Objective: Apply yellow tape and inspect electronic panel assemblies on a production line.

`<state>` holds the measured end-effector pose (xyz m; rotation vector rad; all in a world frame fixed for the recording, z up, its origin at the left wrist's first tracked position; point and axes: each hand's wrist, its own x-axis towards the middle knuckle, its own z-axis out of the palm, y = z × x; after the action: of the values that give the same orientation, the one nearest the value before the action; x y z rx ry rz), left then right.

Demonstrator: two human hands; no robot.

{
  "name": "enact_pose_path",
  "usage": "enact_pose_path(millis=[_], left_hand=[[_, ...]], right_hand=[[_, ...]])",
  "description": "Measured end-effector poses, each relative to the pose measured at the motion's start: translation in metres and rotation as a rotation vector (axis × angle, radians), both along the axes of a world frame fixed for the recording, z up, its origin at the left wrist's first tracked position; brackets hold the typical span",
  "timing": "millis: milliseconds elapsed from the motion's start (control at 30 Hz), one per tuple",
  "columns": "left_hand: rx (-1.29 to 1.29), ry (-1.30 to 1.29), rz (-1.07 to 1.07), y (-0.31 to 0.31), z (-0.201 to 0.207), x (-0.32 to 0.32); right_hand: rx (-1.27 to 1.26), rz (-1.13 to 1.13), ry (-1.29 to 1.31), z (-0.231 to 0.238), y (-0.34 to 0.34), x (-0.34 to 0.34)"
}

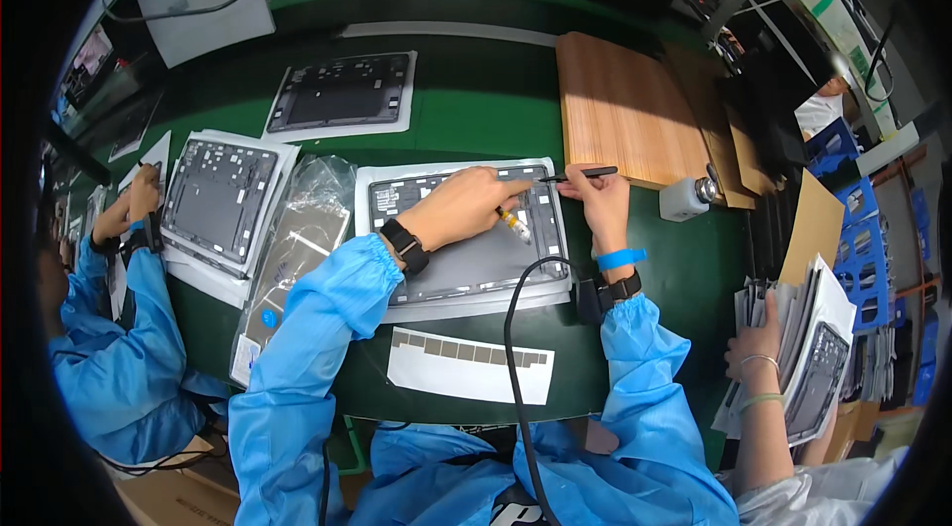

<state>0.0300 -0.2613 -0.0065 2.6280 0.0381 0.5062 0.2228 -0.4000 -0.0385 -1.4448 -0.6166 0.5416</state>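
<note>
A dark tablet back housing (476, 253) lies on white sheets on the green table in front of me. My left hand (461, 206) is over its upper part, fingers closed and reaching toward the upper right corner. A short yellow-and-white pen-like stick (515, 225) pokes out from under its curled fingers. Black tweezers (598, 172) are pinched in my right hand (603, 206), just off the housing's right edge. Their thin tip points left, close to my left fingertips. Anything tiny between tip and fingers is too small to make out.
A label strip with brown squares (471, 359) lies nearest me. Left are a plastic-bagged sheet (297, 258) and another housing (220, 197); a third housing (342, 90) lies behind. At right are a wooden board (630, 115) and dispenser bottle (684, 199). Co-workers' hands (762, 348) flank me.
</note>
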Motion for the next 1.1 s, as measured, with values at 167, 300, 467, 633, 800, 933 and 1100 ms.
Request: enact_pose_path(millis=[167, 300, 467, 633, 800, 933, 1100], left_hand=[[0.085, 0.056, 0.025, 0.001, -0.008, 0.010], [0.077, 0.119, 0.022, 0.004, -0.010, 0.010], [0.089, 0.134, 0.022, 0.000, -0.007, 0.013], [0.214, 0.118, 0.021, -0.001, -0.009, 0.018], [0.523, 0.200, 0.021, -0.006, -0.011, 0.026], [0.541, 0.093, 0.045, -0.007, -0.017, 0.032], [0.057, 0.049, 0.271, -0.021, 0.031, -0.027]], right_hand=[[0.001, 0.002, 0.020, -0.002, -0.001, 0.005], [-0.057, 0.008, -0.003, 0.002, 0.002, 0.005], [-0.039, 0.011, -0.005, 0.000, 0.002, 0.003], [-0.055, 0.013, -0.065, 0.003, 0.003, 0.000], [-0.157, -0.111, -0.357, 0.015, 0.000, -0.008], [-0.088, -0.375, -0.565, 0.039, -0.013, 0.022], [-0.373, -0.110, -0.729, 0.004, -0.022, 0.001]])
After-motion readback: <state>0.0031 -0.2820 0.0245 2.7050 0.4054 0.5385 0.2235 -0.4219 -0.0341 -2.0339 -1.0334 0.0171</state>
